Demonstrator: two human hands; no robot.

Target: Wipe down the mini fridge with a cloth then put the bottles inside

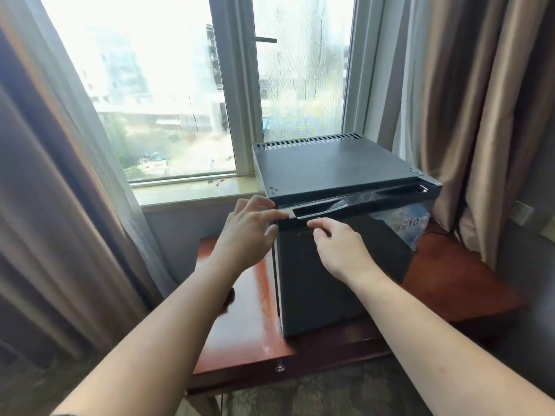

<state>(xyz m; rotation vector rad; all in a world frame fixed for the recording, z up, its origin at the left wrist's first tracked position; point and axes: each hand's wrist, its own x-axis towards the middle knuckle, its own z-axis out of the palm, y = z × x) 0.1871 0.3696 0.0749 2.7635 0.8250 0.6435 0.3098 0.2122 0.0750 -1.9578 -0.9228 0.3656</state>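
Observation:
A black mini fridge (330, 166) stands on a reddish wooden table (249, 322), its door closed and facing me. A recessed handle groove (354, 202) runs along the top of the door. My left hand (249, 235) rests with spread fingers on the door's top left corner. My right hand (339, 250) hovers just below the groove, fingers loosely curled and holding nothing. No cloth or bottles are in view.
A window (168, 85) with a stone sill (192, 190) is behind the fridge. Brown curtains (45, 205) hang on both sides. A blue label (411, 223) sits on the door's upper right. Carpet (300, 394) lies below the table.

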